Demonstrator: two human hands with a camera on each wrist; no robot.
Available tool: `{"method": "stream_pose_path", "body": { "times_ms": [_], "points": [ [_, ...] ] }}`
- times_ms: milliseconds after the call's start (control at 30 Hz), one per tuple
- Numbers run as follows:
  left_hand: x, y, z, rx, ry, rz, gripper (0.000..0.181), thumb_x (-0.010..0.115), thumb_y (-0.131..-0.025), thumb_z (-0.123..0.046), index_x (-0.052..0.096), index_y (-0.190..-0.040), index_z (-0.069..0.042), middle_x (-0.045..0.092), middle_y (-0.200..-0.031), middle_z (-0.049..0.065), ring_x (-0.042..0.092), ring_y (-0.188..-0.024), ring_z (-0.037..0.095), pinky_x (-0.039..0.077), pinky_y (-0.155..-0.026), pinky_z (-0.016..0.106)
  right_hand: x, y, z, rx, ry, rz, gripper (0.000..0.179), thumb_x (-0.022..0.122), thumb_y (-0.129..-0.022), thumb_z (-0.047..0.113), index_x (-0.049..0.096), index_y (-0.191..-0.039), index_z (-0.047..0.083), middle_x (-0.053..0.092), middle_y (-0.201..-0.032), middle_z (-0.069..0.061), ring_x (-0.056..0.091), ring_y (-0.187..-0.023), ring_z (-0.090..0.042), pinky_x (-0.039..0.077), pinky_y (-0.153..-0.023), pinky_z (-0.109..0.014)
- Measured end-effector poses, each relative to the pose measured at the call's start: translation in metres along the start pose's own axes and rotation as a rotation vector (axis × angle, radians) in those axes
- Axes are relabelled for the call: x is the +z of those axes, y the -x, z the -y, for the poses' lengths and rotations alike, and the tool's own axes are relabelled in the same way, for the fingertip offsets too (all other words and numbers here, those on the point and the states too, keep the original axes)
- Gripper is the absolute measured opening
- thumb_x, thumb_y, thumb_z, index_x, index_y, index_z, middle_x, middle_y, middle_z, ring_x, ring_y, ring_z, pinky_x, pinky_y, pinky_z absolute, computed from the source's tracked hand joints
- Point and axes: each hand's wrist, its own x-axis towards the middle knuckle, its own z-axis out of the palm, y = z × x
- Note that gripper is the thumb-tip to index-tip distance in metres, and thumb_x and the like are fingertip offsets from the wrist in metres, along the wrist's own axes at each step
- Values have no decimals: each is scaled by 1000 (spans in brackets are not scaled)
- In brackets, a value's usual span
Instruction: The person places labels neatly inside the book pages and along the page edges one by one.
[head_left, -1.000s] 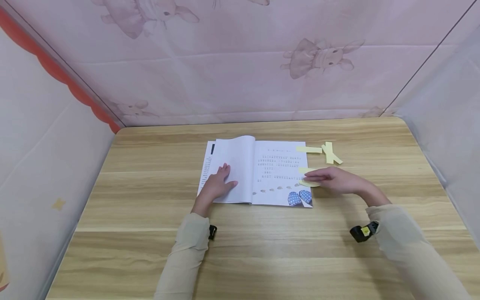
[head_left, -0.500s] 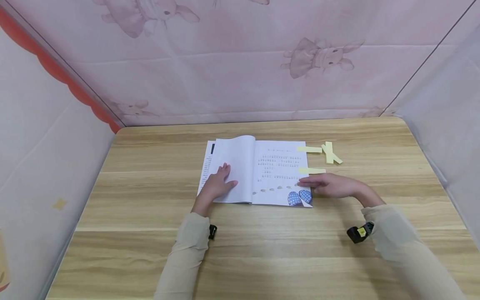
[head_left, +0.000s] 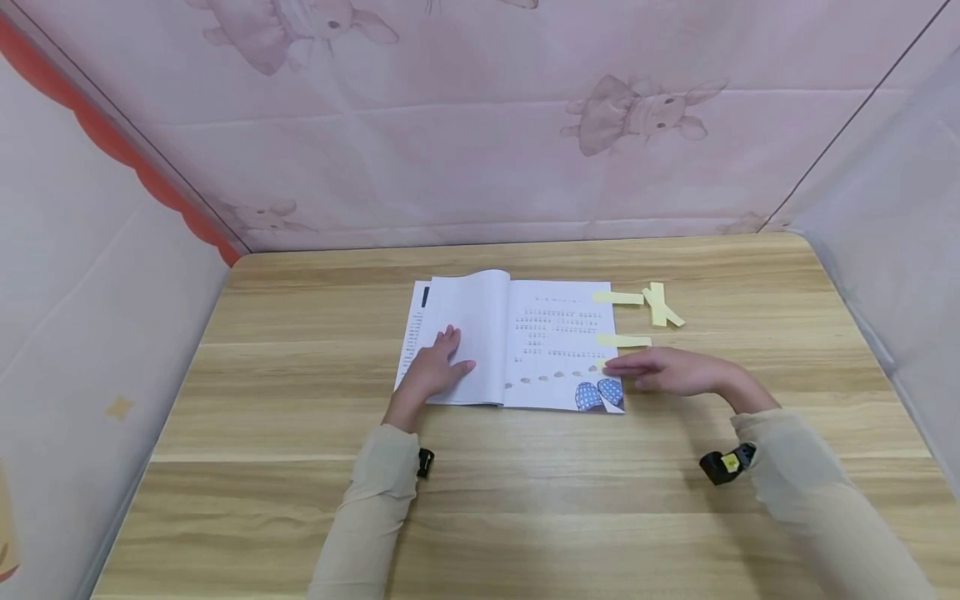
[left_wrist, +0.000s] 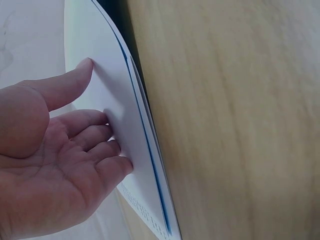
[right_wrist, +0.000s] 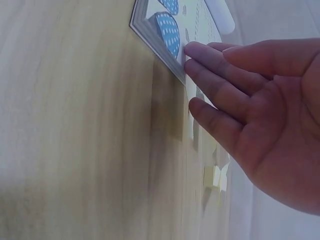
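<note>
An open book lies on the table, its right page printed with text and blue dotted mushroom-like shapes. My left hand rests on the blank left page, thumb spread from the fingers; the left wrist view shows the fingertips touching the paper. At the book's right edge, straight fingers of my right hand lie over a pale yellow sticky strip, only its inner end showing. Above it, two more yellow strips, an upper one and a lower one, stick out past the page edge.
Right of the book, a few loose yellow strips lie crossed on the wooden table. A pink curtain with rabbit prints stands behind the table. Pale panels rise at the left and right sides.
My right hand goes from holding the curved strip at the page edge to laying its fingers flat over it, then slides slightly right, baring the strip's inner end. My left hand stays still.
</note>
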Motion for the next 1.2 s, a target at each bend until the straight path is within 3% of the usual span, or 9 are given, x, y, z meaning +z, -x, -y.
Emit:
{"method": "stream_pose_path", "body": {
  "times_ms": [400,633,733,1033,1200],
  "points": [
    [-1,2,-1,4,-2,-2,64,52,-93,-30,21,-144,-6,11,-151,3,6,-138,22,10,-111,38,-6,15,-10,26,-30,-15,43,43,-91,-3,41,-133,-6,46,-134,-17,38,-125,-35,32,-100,-46],
    [0,0,1,4,-5,2,64,51,-93,-30,21,-144,-6,10,-151,3,6,-138,22,10,-111,38,-10,16,-9,22,-12,-103,39,45,-92,1,46,-130,-4,55,-126,-12,42,-123,-32,38,-95,-24],
    [0,1,1,3,-3,2,64,51,-93,-30,21,-144,-6,10,-151,3,5,-138,22,10,-111,38,-13,17,-7,6,-22,-159,35,45,-93,1,50,-127,-6,57,-123,-13,48,-118,-31,41,-91,-20],
    [0,1,1,8,-14,1,64,51,-93,-30,21,-144,-6,10,-150,3,6,-138,22,10,-111,38,-23,22,-5,117,-88,-318,33,52,-93,11,54,-122,-5,62,-114,-15,57,-107,-26,47,-86,-26],
    [0,1,1,10,-12,0,64,51,-93,-30,21,-144,-5,10,-151,4,6,-138,22,10,-111,39,-28,26,-6,104,-168,-397,32,50,-92,3,51,-120,-11,60,-110,-25,62,-98,-29,51,-81,-37]
  ]
}}
